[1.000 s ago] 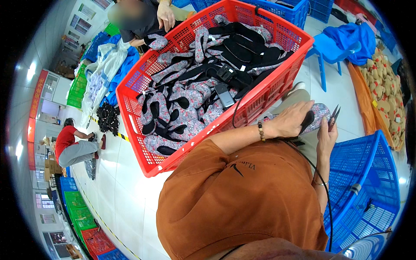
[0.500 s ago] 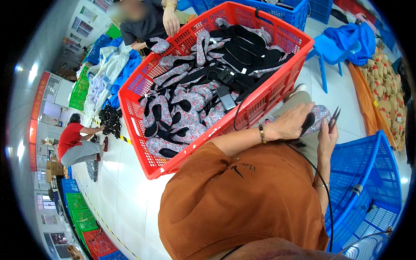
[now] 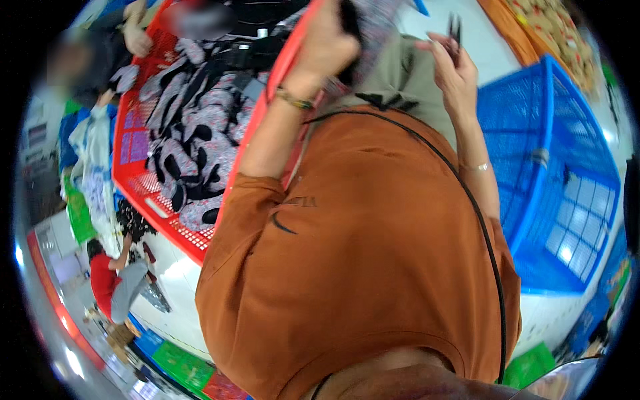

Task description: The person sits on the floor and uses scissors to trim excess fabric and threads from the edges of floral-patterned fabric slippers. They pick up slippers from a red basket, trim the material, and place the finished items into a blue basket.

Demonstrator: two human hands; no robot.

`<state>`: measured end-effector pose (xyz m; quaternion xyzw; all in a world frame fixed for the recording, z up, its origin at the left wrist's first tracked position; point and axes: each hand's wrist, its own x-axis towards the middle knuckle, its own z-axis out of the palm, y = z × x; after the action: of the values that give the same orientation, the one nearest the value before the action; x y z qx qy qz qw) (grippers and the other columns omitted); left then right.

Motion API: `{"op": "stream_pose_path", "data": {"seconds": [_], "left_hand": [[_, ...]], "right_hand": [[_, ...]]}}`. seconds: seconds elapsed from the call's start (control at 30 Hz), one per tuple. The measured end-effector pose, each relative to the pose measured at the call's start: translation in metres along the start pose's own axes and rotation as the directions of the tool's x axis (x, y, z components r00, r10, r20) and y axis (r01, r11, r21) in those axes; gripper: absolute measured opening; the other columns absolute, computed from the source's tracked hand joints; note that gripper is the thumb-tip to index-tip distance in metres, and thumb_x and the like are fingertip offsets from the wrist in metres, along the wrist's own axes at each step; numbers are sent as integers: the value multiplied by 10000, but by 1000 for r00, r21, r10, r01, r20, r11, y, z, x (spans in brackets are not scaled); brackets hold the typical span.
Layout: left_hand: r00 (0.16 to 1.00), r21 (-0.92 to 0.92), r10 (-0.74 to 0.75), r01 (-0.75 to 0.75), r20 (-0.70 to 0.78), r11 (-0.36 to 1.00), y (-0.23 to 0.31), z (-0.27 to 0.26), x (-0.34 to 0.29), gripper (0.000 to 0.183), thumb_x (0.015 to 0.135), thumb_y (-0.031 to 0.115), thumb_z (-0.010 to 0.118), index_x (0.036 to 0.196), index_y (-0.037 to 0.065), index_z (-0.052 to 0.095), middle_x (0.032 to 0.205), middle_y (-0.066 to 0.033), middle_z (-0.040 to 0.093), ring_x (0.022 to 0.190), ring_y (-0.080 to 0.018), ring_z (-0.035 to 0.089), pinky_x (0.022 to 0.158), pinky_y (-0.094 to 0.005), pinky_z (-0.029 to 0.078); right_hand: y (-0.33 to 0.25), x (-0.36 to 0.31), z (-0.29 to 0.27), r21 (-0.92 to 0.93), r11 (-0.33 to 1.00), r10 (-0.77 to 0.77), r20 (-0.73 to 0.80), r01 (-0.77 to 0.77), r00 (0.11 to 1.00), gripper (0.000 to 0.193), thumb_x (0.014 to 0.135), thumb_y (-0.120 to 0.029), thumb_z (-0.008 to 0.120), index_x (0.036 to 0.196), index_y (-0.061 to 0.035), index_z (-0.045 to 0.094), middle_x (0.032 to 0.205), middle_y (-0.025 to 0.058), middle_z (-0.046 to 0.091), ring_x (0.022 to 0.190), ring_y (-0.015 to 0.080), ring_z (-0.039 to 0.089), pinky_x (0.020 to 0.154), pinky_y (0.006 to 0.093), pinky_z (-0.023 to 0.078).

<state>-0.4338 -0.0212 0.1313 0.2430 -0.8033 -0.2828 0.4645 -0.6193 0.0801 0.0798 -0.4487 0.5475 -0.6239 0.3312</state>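
Observation:
My left hand (image 3: 330, 43) is closed on a grey floral, slipper-like fabric piece (image 3: 381, 30) with a black part, blurred by motion and partly cut off at the top edge. That hand is at the near rim of a red basket (image 3: 157, 208), which holds a heap of similar floral and black pieces (image 3: 200, 150). Over to the right, my right hand (image 3: 455, 73) is raised above my knee with thread snips (image 3: 455, 30) in its grip, their dark blades pointing up. The two hands are well apart.
A blue basket (image 3: 543, 157) stands at my right. Beyond it lie tan pieces (image 3: 557, 33) on an orange sheet. Across the red basket sits a co-worker (image 3: 100, 63); another in red (image 3: 107, 280) crouches at far left. A black cable (image 3: 477, 207) runs over my shirt.
My left hand has carried the floral piece left, away from my right hand and toward the red basket. The right hand still grips the snips. The whole view has swung.

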Motion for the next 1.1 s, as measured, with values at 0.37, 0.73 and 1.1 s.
{"op": "stream_pose_path", "data": {"seconds": [0.37,0.73,1.1], "left_hand": [[914,-576,-242,11,-326,817,-67,-89,4,353,703,-146,531,1034,-23,532,960,-66,599,838,-182,600,781,-310,481],[817,-587,-368,46,-444,809,-21,-180,-65,436,785,166,551,1157,-43,464,1043,-153,570,918,-253,585,804,-372,484],[880,-459,-467,382,-83,802,3,-183,-114,1081,451,879,512,1080,-1,514,785,-137,567,563,-145,472,460,-224,336]], "right_hand": [[24,-2,-12,-352,935,83,349,49,934,235,884,-209,555,992,-5,598,744,37,633,680,81,538,622,229,433],[11,-37,-36,-264,906,408,757,-331,510,199,805,-13,465,949,10,601,792,20,572,757,94,509,685,229,429],[-7,-51,-60,100,981,132,274,-164,953,61,780,13,606,839,8,593,787,65,605,690,129,573,651,240,458]]}}
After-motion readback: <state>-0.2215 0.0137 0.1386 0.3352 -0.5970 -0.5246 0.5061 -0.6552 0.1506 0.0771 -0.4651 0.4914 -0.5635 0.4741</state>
